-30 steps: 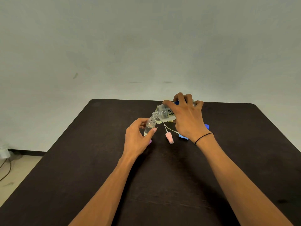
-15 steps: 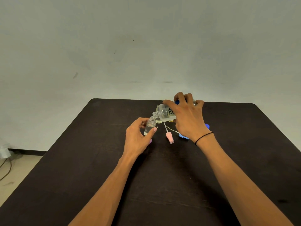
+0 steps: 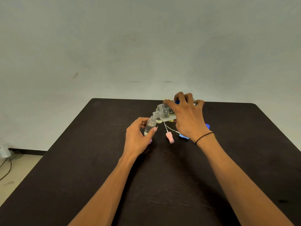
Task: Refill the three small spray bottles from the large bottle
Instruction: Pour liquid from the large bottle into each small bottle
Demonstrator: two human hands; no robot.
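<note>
pour | right hand (image 3: 187, 118) wraps the big bottle (image 3: 164, 112), tipped so its neck meets the vial's mouth | left hand (image 3: 138, 136) pinches the vial (image 3: 149, 127) upright on the table (image 3: 97, 160) — steadying it | pink pump (image 3: 169, 137) lies beside — off for filling

Two bare forearms enter from the 6 o'clock edge, no sleeves visible on either. Left hand (image 3: 138, 137): nails painted pale pink, seen on the thumb and on one finger toward 5 o'clock of the palm. No ring or band on the left wrist. Right hand (image 3: 187, 118): thin black band (image 3: 204, 137), like a hair tie, circling the wrist, sitting slightly slanted. No rings visible on the fingers that show. Nail colour on the right hand cannot be told. No watch, no gloves.
</note>
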